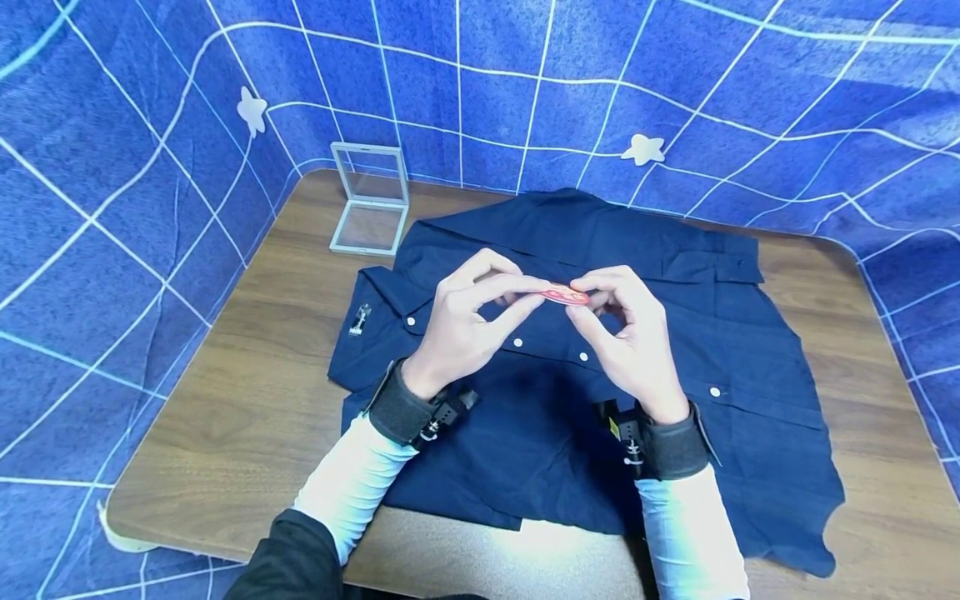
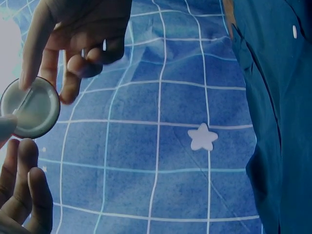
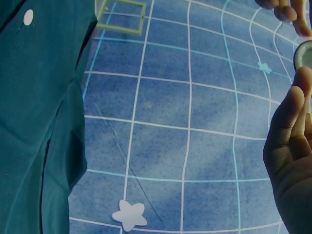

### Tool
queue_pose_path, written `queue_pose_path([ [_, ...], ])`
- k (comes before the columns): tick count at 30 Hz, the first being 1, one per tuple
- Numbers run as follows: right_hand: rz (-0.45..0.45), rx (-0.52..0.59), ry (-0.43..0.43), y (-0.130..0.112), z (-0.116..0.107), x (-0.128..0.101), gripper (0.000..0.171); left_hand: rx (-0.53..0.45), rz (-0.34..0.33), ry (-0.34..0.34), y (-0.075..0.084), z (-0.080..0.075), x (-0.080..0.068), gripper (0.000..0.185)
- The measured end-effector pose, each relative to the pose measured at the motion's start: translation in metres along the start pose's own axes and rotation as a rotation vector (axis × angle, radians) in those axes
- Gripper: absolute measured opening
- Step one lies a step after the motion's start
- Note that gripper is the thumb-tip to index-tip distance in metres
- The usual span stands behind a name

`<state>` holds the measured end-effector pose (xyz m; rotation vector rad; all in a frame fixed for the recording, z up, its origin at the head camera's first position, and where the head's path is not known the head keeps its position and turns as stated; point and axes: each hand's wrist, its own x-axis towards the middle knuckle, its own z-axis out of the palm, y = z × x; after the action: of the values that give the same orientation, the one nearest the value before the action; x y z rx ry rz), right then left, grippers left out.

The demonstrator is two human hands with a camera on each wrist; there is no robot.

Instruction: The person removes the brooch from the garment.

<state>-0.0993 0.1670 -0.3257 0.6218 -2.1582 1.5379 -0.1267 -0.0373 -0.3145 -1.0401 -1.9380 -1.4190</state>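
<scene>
A small round red badge is held in the air above a navy button-up shirt spread flat on the wooden table. My left hand pinches the badge's left edge with thumb and fingers. My right hand pinches its right edge. The left wrist view shows the badge's silvery back with a pin bar across it and fingers around its rim. In the right wrist view only a sliver of the badge shows, at the right edge. The shirt hangs at the side of both wrist views.
A clear square case stands with its lid up at the table's back left corner. A blue cloth backdrop with white grid lines and white stars surrounds the table. Bare wood lies left and right of the shirt.
</scene>
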Motion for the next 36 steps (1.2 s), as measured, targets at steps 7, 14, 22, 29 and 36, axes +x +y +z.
queue_pose_path([
  [7, 0.109, 0.074, -0.033, 0.000, -0.007, -0.003, 0.026, 0.006, 0.086, 0.023, -0.003, -0.005, 0.003, 0.015],
  [14, 0.249, 0.113, -0.073, -0.006, -0.010, -0.003, 0.025, 0.023, 0.172, -0.002, -0.004, -0.005, 0.002, 0.016],
  [22, 0.313, 0.233, -0.027, -0.005, -0.009, -0.003, 0.026, 0.029, 0.193, -0.070, -0.007, -0.001, 0.001, 0.015],
  [29, 0.319, 0.195, 0.030, -0.003, -0.009, 0.000, 0.024, 0.048, 0.159, -0.163, -0.009, 0.000, 0.001, 0.016],
  [36, 0.296, 0.100, -0.070, 0.006, -0.007, 0.003, 0.024, -0.061, -0.161, -0.102, -0.014, 0.001, -0.001, 0.015],
])
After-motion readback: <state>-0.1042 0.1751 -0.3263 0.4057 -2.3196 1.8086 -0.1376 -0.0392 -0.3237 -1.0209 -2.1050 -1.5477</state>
